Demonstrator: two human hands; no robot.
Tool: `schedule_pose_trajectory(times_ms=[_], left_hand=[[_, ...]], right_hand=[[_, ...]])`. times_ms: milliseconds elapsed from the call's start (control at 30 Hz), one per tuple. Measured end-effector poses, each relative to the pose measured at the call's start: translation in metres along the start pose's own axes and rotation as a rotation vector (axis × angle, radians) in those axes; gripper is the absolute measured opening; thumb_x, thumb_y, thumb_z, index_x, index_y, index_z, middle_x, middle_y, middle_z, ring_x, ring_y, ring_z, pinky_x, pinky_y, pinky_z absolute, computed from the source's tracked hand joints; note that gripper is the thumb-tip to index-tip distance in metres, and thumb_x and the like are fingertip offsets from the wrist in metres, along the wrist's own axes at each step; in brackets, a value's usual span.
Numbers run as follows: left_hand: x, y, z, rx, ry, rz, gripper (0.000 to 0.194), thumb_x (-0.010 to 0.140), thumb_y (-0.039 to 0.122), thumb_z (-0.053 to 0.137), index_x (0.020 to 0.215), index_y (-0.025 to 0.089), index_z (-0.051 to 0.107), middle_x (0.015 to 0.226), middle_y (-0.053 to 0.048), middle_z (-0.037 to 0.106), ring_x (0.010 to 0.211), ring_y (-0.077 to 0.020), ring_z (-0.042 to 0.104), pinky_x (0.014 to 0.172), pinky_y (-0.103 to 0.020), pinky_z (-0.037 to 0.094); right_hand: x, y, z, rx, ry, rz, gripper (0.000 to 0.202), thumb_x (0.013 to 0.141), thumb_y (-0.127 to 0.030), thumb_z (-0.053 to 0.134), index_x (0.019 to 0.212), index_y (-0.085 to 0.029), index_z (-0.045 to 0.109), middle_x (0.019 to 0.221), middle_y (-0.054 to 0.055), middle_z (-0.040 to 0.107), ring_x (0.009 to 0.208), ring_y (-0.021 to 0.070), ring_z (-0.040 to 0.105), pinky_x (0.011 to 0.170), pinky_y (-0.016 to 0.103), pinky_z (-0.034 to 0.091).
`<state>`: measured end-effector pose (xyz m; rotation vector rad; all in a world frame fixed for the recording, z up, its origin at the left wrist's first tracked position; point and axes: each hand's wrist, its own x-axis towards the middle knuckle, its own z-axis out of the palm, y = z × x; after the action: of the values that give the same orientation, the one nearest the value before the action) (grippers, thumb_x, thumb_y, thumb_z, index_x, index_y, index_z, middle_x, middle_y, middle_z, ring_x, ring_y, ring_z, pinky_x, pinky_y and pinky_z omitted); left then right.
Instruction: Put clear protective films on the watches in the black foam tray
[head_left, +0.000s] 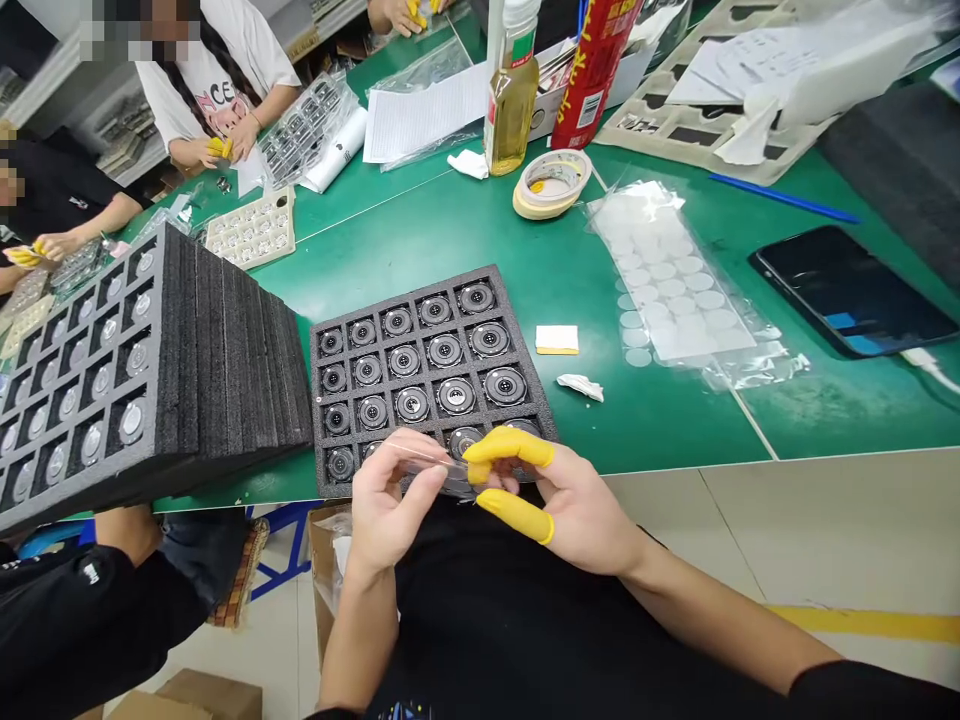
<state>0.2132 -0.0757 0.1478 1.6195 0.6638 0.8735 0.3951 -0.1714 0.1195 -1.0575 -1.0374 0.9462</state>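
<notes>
Close to my body, my left hand (394, 500) pinches a thin, clear plastic film (454, 482) between thumb and fingers. My right hand (570, 495), with yellow finger cots on its thumb and forefinger, curls around the film's other end. Just beyond both hands lies a black foam tray (409, 335), its square compartments filled with round dark watch-like parts (445, 350). Two of these parts show bright white centres. The hands and film cover some of the tray's near row.
Stacked foam trays (225, 350) stand left. To the right are a sheet of round clear stickers (679, 285), tape rolls (551, 185), a phone (855, 285) and a folded pad (557, 339). A bottle (511, 100) stands at the back. Co-workers (225, 80) sit across the table.
</notes>
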Motion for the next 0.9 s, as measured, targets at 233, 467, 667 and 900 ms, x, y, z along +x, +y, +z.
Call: schedule_pose_trajectory(times_ms=[233,467,667,900], left_hand=[[-0.002,-0.01,0.003,-0.069,0.035,-0.051,0.013,0.102,0.035,0.082,0.1,0.021,0.082,0.089,-0.005,0.079,0.083,-0.0177,0.075,0.073,-0.027,0.06],[-0.001,-0.014,0.007,-0.03,0.044,-0.031,0.023,0.103,0.034,0.08,0.085,0.019,0.076,0.08,-0.004,0.076,0.077,-0.0173,0.072,0.071,-0.028,0.059],[-0.002,-0.017,0.015,-0.027,-0.048,-0.005,0.024,0.103,0.034,0.08,0.085,0.019,0.075,0.08,-0.004,0.077,0.075,-0.017,0.071,0.07,-0.028,0.058],[-0.007,-0.022,0.017,-0.049,-0.106,0.02,0.021,0.104,0.033,0.079,0.088,0.02,0.075,0.083,-0.004,0.078,0.077,-0.0174,0.072,0.074,-0.03,0.058]], right_hand=[[-0.003,0.008,-0.006,-0.07,-0.007,0.003,0.01,0.096,-0.027,0.082,0.104,-0.024,0.077,0.086,0.0,0.072,0.067,0.012,0.061,0.059,0.024,0.054],[-0.002,-0.004,-0.024,-0.286,0.045,-0.185,0.02,0.096,-0.017,0.08,0.112,-0.027,0.077,0.095,0.003,0.074,0.075,0.0152,0.068,0.061,0.026,0.058],[0.005,-0.021,-0.033,-0.342,-0.099,-0.183,0.018,0.1,-0.013,0.074,0.111,-0.026,0.075,0.098,0.003,0.074,0.081,0.0148,0.071,0.069,0.025,0.061],[0.011,-0.034,-0.04,-0.434,-0.202,-0.181,0.013,0.101,-0.013,0.068,0.104,-0.025,0.069,0.091,0.001,0.069,0.076,0.0141,0.067,0.067,0.026,0.057]])
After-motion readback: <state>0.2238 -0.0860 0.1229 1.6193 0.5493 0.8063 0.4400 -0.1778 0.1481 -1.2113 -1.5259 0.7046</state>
